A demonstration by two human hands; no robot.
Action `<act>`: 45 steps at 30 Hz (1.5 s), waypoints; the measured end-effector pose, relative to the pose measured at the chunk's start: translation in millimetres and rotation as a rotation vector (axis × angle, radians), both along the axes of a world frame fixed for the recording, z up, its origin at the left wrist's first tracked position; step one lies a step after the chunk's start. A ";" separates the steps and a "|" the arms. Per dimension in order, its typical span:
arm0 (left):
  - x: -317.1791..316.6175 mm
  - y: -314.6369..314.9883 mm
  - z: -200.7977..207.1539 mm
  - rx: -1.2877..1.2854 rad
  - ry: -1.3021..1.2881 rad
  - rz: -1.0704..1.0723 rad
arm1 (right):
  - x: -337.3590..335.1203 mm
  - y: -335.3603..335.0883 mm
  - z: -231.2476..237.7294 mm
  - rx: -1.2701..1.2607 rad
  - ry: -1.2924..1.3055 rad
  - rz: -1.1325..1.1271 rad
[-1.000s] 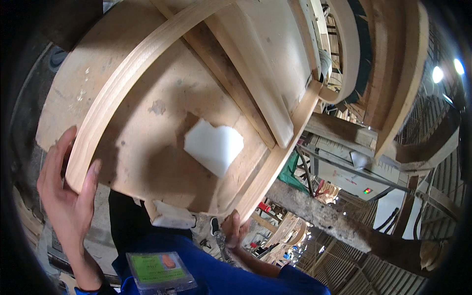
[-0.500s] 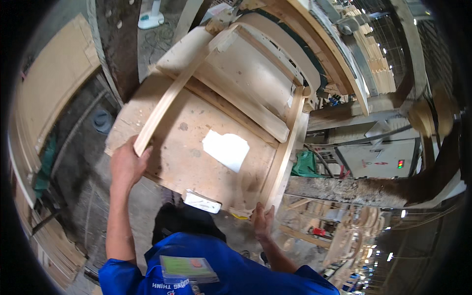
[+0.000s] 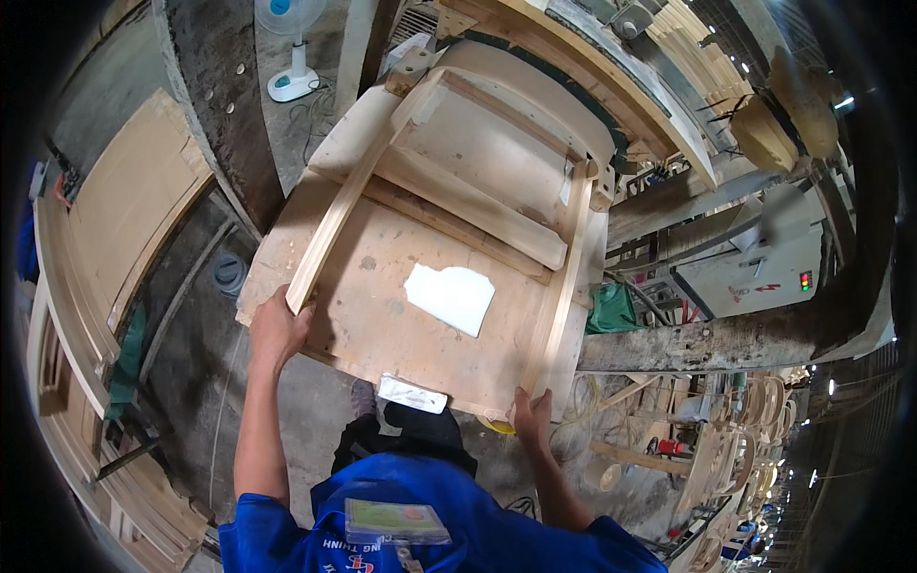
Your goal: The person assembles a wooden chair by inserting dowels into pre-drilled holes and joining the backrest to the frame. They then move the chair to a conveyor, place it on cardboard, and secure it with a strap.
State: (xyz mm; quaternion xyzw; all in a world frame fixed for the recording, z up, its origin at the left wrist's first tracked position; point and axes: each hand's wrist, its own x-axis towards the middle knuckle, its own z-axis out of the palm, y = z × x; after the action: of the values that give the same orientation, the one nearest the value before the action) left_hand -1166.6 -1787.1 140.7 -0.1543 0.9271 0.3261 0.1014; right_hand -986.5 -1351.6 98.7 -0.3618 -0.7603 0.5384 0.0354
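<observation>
A pale wooden frame, which looks like a chair frame, lies on a plywood board. It has two long side rails and a broad crosspiece. My left hand is closed round the near end of the left rail. At the near right corner of the board, my right hand grips the near end of the right rail. Its fingertips are partly hidden. The frame's far end rests by a curved wooden piece with a dark green edge.
A white paper-like patch lies on the board, and a white-wrapped block sits at its near edge. Dark posts stand left. A fan is behind. Curved wooden panels are stacked left; a metal cabinet stands right.
The whole view has shifted, so the board, frame and hands appear slightly further right. Both hands keep their hold on the rail ends. The frame shows little movement on the board.
</observation>
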 end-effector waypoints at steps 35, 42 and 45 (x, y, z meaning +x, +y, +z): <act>39.1 203.4 90.1 0.229 -0.004 -0.789 | 56.2 -29.1 5.8 0.121 -0.011 0.006; 72.8 285.8 88.0 0.220 -0.013 -0.984 | 77.0 -23.9 16.6 0.009 0.130 0.061; 87.3 311.1 87.3 0.198 -0.029 -1.052 | 85.0 -27.4 3.5 -0.044 0.219 0.028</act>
State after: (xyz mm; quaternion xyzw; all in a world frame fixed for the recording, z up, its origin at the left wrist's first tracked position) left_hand -1079.4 -1476.0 228.0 0.3372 0.8424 0.3150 0.2782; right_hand -901.5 -1379.0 102.2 -0.2909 -0.7448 0.5916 0.1027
